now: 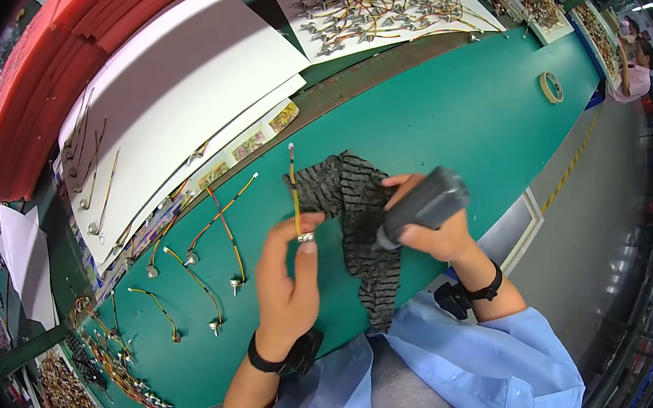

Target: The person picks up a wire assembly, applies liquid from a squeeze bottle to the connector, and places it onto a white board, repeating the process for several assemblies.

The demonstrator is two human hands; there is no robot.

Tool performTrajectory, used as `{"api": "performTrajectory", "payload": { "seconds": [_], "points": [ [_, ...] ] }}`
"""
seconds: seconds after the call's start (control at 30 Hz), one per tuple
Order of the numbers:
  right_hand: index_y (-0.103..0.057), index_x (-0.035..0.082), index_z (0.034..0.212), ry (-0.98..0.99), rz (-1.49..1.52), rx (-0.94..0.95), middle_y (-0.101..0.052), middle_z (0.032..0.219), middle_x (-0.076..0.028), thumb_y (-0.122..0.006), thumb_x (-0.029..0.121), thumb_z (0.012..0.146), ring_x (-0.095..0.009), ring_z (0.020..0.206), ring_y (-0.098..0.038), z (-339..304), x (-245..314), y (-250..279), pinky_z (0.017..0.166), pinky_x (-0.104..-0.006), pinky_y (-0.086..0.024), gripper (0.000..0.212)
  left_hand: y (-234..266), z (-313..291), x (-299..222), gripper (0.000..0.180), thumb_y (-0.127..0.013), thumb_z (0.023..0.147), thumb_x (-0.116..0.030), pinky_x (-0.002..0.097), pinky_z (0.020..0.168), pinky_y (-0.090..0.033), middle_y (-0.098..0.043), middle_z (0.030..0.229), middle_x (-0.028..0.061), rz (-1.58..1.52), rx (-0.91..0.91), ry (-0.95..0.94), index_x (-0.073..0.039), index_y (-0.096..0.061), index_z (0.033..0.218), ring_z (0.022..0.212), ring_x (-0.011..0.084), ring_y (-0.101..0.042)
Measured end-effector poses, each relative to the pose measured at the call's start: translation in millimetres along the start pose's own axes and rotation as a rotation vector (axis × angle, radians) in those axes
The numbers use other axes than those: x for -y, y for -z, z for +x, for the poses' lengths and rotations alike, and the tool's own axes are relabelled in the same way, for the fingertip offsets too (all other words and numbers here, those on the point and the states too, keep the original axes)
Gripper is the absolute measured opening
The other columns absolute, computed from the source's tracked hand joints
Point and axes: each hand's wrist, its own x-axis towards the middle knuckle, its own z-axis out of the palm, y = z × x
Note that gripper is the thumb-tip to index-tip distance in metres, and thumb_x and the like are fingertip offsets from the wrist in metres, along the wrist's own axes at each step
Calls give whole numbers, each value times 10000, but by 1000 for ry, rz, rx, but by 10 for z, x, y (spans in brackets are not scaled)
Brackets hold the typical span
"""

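Observation:
My left hand (287,293) pinches a small potentiometer (305,238) between thumb and fingers. Its yellow and dark wire lead (295,195) stretches away from me to a small white connector. My right hand (449,237) is wrapped round a dark grey, bottle-shaped object (432,197), slightly blurred; its narrower end points left, toward the cloth, and I cannot tell its exact kind. Between the hands a black-and-grey striped cloth (366,236) lies crumpled on the green table. Left of my left hand, several wired potentiometers (215,325) lie spread out.
A heap of wired parts (124,372) lies at the table's left end. White sheets (184,83) and red foam (47,83) stand far left. More wired parts cover a white board (395,31) at the back. A tape roll (550,87) sits far right. Other people are beyond both ends.

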Motion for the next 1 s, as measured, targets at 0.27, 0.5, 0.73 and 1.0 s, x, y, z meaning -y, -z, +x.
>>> {"api": "performTrajectory", "payload": {
  "seconds": [0.27, 0.5, 0.73, 1.0],
  "points": [
    [-573, -8, 1032, 187, 517, 78, -601, 893, -81, -825, 495, 695, -204, 811, -617, 392, 298, -776, 802, -339, -505, 656, 215, -119, 4, 220, -518, 923, 19, 327, 865, -480, -625, 1037, 129, -510, -226, -115, 1, -546, 1140, 972, 202, -604],
    [-532, -17, 1141, 143, 379, 335, -602, 928, -103, -857, 497, 661, -160, 803, -577, 606, 138, -1140, 665, -285, -447, 775, 295, -129, 172, 226, -558, 887, 86, 286, 779, -477, -594, 1056, 123, -519, -226, -97, 50, -573, 1109, 925, 179, -585],
    [-531, -24, 1141, 124, 407, 322, -612, 962, -120, -890, 473, 625, -162, 787, -562, 653, 68, -1150, 646, -287, -442, 801, 350, -131, 228, 221, -582, 843, 105, 290, 748, -469, -609, 1002, 144, -504, -222, -106, 69, -587, 1060, 869, 199, -582],
    [-571, -17, 1050, 363, 278, 205, -634, 822, -112, -870, 583, 572, -217, 752, -603, 501, 60, -895, 682, -359, -493, 824, 366, -109, 208, 204, -617, 807, 101, 299, 697, -478, -626, 932, 164, -469, -290, -186, 68, -604, 1008, 806, 217, -590]
  ]
}}
